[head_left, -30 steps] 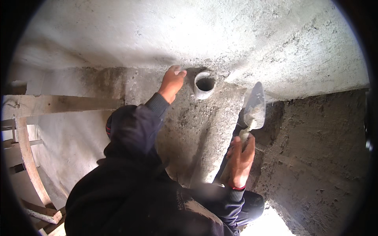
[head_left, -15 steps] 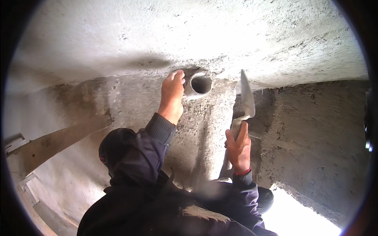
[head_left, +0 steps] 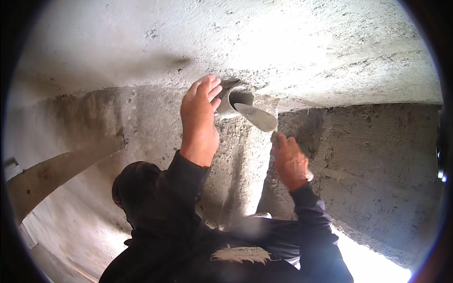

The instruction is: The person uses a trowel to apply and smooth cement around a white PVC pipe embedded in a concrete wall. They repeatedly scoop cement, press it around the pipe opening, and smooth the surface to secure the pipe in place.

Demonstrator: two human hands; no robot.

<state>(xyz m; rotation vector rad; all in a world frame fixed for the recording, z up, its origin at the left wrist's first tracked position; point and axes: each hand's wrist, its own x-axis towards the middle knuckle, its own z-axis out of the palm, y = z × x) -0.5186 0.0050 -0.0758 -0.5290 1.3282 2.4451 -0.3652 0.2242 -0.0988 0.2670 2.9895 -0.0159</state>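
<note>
A pipe stub [head_left: 226, 105] with a round dark mouth sticks out from the rough wall just under the pale upper surface. Beside its left side is my left hand [head_left: 201, 118], palm turned toward the pipe, fingers stretched upward and holding nothing. My right hand [head_left: 289, 159] is wrapped around the handle of a pointing trowel. The trowel's metal blade [head_left: 257, 117] slants up and left, its tip overlapping the pipe's mouth in the picture; whether it touches the rim I cannot tell. Most of the handle is hidden in my right fist.
Pale rough plaster [head_left: 141, 42] spans the top of the view. Below the pipe runs a raised, sunlit concrete strip [head_left: 255, 165]. A darker wall [head_left: 377, 174] stands to the right, with a bright opening [head_left: 368, 259] beneath it. A curved ledge [head_left: 66, 172] crosses the left side.
The trowel has swung from nearly upright to a leftward slant, bringing its tip to the pipe's mouth. My left hand has shifted slightly left, its fingers now straighter.
</note>
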